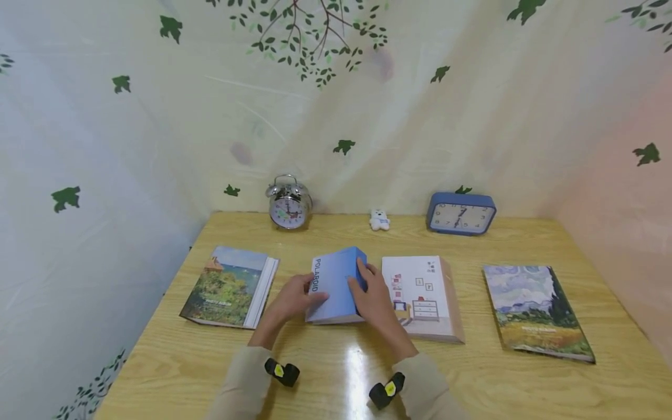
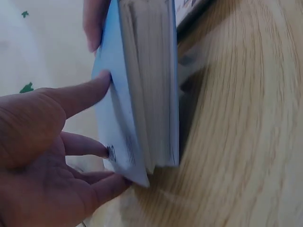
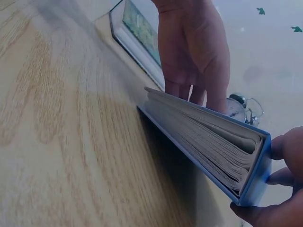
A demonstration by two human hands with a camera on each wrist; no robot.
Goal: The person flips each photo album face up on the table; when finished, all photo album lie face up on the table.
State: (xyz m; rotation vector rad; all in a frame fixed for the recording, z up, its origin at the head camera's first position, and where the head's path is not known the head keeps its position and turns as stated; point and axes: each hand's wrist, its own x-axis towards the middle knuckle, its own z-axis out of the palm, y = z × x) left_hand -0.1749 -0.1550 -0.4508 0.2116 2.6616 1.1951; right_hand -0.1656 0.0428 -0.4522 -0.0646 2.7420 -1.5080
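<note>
A thick blue photo album [image 1: 338, 286] lettered POLAROID is between my two hands, its cover facing up. At its left edge my left hand [image 1: 293, 300] pinches it, thumb on the cover and fingertips at the edge. My right hand [image 1: 374, 298] grips the spine side, with fingers spread over the spine and a fingertip under its corner in the right wrist view. The page block [image 3: 203, 137] shows along the near side, and a dark shadow lies beneath the album. In the left wrist view the cover [image 2: 116, 109] stands slightly away from the pages at its free edge.
Left lies a seaside-painting album [image 1: 226, 286]. Close on the right is a white album [image 1: 420, 291] with drawn furniture, and farther right a landscape-painting album [image 1: 535, 309]. Along the back stand a silver alarm clock [image 1: 289, 210], a white bear figurine [image 1: 379, 220] and a blue clock [image 1: 462, 214].
</note>
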